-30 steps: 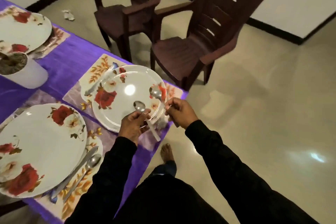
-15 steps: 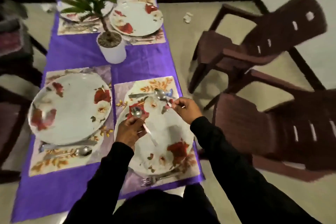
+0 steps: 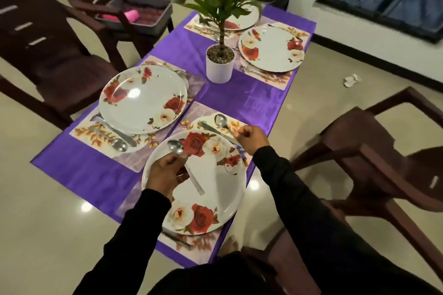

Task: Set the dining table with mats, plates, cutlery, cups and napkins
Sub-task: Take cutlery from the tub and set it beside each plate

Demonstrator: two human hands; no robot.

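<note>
Four white round plates with red roses sit on four floral paper mats on the purple tablecloth (image 3: pixel 230 100); the farthest plate (image 3: pixel 242 19) is half hidden behind the green potted plant in a white pot (image 3: pixel 220 64). The nearest plate (image 3: pixel 215 189) lies under my hands, its mat (image 3: pixel 203 115) mostly covered. My left hand (image 3: pixel 165 175) grips one steel spoon (image 3: pixel 176 147), bowl up, over that plate. My right hand (image 3: pixel 250 137) pinches the handle of a second steel spoon (image 3: pixel 221 121) lying on the mat beside a steel knife (image 3: pixel 213 130), just beyond the plate's rim
</note>
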